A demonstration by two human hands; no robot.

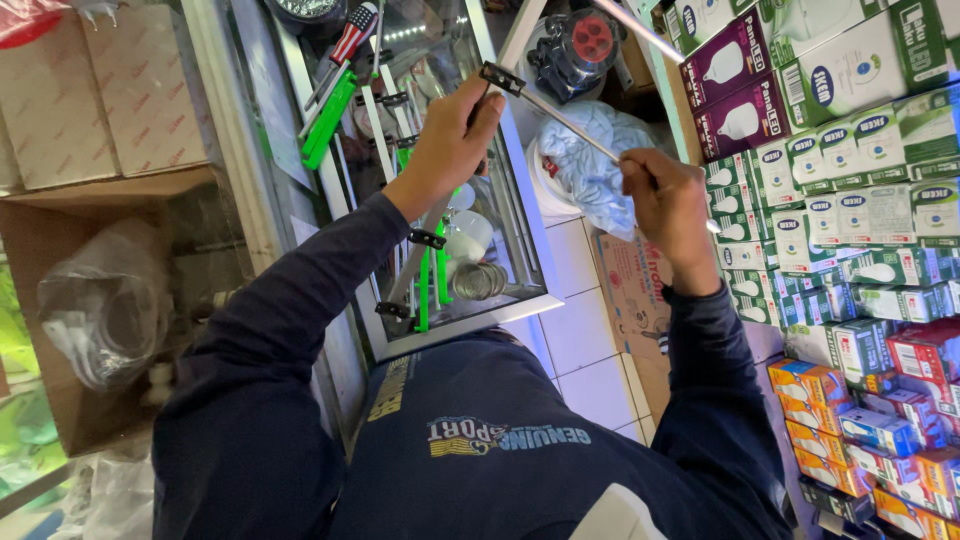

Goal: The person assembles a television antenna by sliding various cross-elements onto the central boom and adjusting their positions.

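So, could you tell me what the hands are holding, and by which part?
Both hold one slim metal rod: the left hand grips the end with the black fitting, and the right hand pinches the shaft further along.

A small hardware and electrical shop, seen from behind its glass display case [520,250]: stacked retail cartons of light bulbs [850,190] in green, white and purple fill the shelving on one side, with smaller orange and red boxes [860,440] packed below them. Inside the aluminium-framed case lie goods for sale, among them green-handled tools [330,115], a screwdriver [345,50] with a striped handle and small round tins [478,280]. Brown cardboard cartons [90,90] are stacked beyond the case, another carton [635,300] stands on the white tiled floor [580,340], and a clear plastic bag [105,300] sits in an open box.
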